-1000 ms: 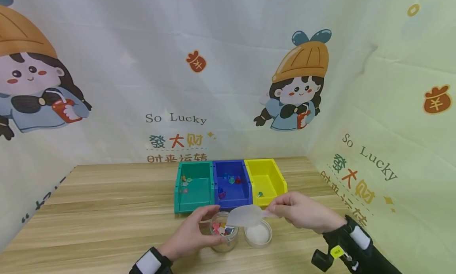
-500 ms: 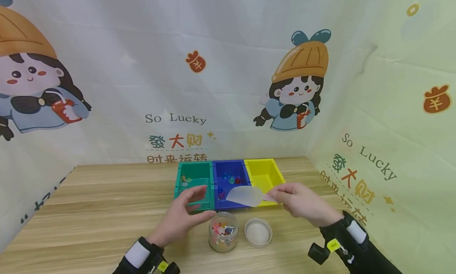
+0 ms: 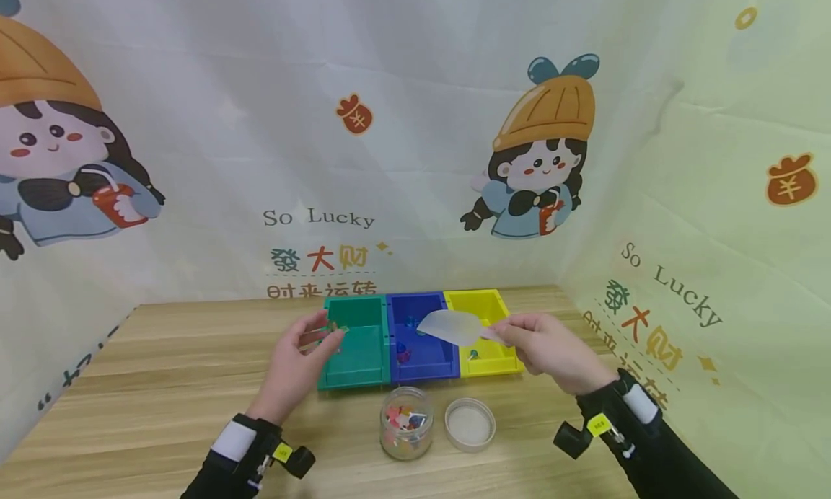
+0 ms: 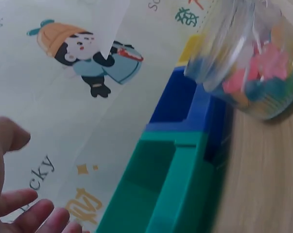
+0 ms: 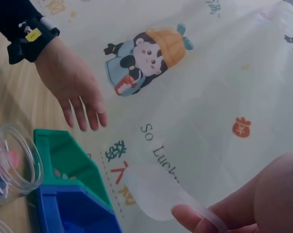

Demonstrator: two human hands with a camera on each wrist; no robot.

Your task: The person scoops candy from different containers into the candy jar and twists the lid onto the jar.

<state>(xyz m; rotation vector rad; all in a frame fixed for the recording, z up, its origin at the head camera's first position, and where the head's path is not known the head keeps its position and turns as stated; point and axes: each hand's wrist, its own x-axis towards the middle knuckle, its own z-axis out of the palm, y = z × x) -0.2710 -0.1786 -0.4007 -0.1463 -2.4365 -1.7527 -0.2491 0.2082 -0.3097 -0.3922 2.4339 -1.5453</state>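
Note:
My right hand (image 3: 555,351) pinches the handle of a translucent white scoop (image 3: 451,327), whose bowl hangs above the blue and yellow bins in the head view. In the right wrist view the scoop (image 5: 153,191) shows nothing in its bowl. My left hand (image 3: 292,365) holds nothing; its fingers are spread and loosely bent at the left side of the green bin (image 3: 353,378). A clear jar (image 3: 406,448) with colourful small pieces stands uncapped in front of the blue bin (image 3: 425,371). Small translucent beads (image 3: 404,353) lie in the bins.
Right of the jar, a round white lid (image 3: 470,425) lies on the wooden table (image 3: 195,362). The yellow bin (image 3: 500,369) joins the blue one, completing a row of three. A printed cloth (image 3: 415,160) hangs behind and at both sides.
My left hand has let go of the jar and moved left and away from me to the green bin. The right hand has raised the scoop from over the jar to above the bins.

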